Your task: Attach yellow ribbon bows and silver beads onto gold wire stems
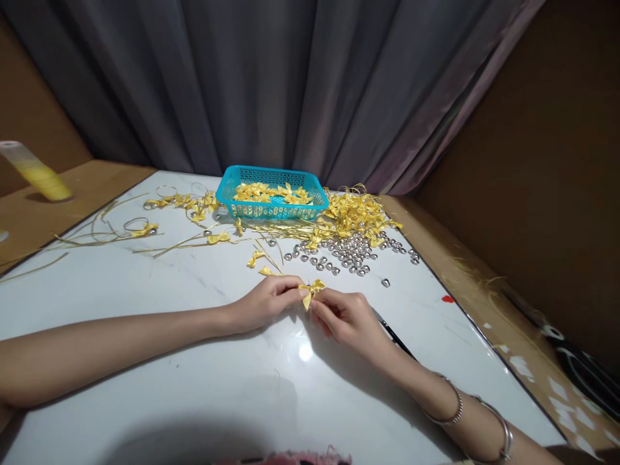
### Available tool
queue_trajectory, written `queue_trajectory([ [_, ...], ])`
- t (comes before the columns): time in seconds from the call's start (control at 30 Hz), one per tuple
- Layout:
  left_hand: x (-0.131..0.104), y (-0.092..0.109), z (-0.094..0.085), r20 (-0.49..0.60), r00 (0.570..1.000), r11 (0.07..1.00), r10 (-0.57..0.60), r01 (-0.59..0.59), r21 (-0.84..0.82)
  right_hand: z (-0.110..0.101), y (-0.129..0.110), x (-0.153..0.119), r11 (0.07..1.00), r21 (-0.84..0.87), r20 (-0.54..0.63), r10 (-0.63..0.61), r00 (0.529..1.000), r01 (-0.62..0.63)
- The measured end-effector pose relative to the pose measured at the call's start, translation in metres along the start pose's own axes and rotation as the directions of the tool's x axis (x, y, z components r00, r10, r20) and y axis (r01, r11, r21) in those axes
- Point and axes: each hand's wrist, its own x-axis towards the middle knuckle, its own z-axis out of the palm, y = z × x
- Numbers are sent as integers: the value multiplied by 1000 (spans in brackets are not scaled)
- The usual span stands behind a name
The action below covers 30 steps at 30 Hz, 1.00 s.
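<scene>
A yellow ribbon bow (317, 285) is pinched between both hands above the middle of the white table. My left hand (271, 300) holds its left side with thumb and fingers, and my right hand (346, 316) grips its lower right side. A small dark spot shows at the bow's centre, too small to make out. Just beyond my left hand lie loose yellow bows (255, 258). Silver beads (351, 252) are scattered past my right hand. Part of a thin black tool (394, 336) shows beside my right wrist.
A teal basket (274, 212) holding yellow bows stands at the back of the white table (194, 381). Right of it is a heap of bows (356, 213). Gold cords (165, 245) and more bows lie at left. A yellow spool (43, 181) stands far left.
</scene>
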Motion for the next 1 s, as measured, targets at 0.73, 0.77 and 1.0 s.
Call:
queue_trajectory([
  [0.73,0,-4,-1,8,1000,999,-29,29,-37,-30,8,6,910,-165,-70,-395,916,379],
  [0.77,0,-6,-2,22,999,999,-25,25,-28,-29,8,5,895,-161,-36,-426,904,415],
  [1.0,0,-3,-4,88,996,1000,-14,13,12,-20,9,2,861,-207,-49,-484,874,465],
])
